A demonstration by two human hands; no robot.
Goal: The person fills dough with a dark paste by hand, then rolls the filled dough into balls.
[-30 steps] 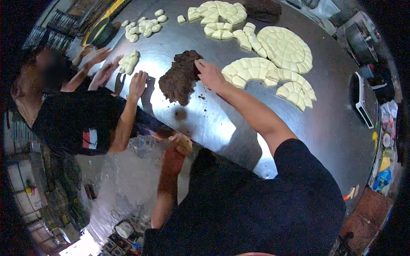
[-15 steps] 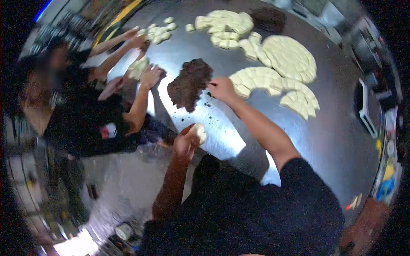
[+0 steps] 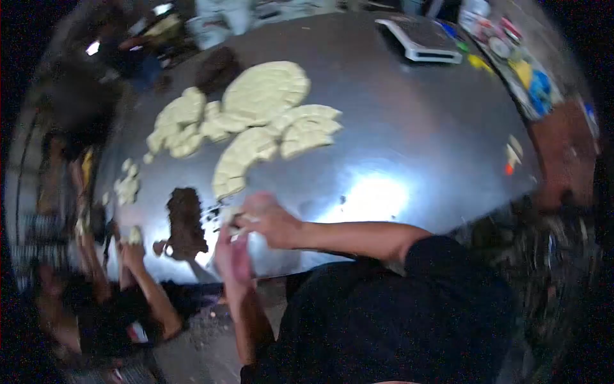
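Note:
My left hand and my right hand meet over the near edge of the metal table. Between them is a small pale dough piece, blurred by motion, with my left fingers around it and my right fingers pressed against it. Just left of my hands lies a heap of dark brown filling, with crumbs beside it. Beyond my hands, cut pale dough pieces lie in a curved band, near a large round slab of scored dough.
Co-workers work at the left with their hands by small dough pieces. A second dark mass sits at the far side. A white-edged device stands at the back. Packages and a blue item line the right edge.
The view has swung to the right. My right hand has left the dark filling and come together with my left hand at the dough piece.

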